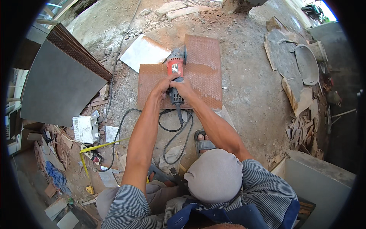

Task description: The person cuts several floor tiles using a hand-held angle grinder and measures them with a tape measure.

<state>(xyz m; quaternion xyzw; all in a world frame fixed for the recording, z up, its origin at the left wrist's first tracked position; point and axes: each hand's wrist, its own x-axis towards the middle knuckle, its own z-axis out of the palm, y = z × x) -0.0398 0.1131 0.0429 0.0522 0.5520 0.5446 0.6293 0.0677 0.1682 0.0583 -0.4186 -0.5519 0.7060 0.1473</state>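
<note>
A red and black angle grinder [175,68] lies over a brown tile with a dimpled back [204,80], its disc [185,54] at the far end. My left hand [162,84] is closed round the left side of the grinder's body. From the right, my right hand [183,87] grips the dark rear part of the handle. The tile has an L-shaped outline, with its far left corner absent. A white tile piece [143,53] lies tilted at that corner, partly behind the grinder. Too little of the disc's edge shows to tell whether it touches the tile.
The grinder's black cord [178,129] loops toward me, near my sandaled foot [202,138]. On the left lean several large grey tiles [61,82]. A white box [85,129] and a yellow tape measure [90,189] lie among scraps. At right are a grey basin [307,65] and broken tile pieces [303,129].
</note>
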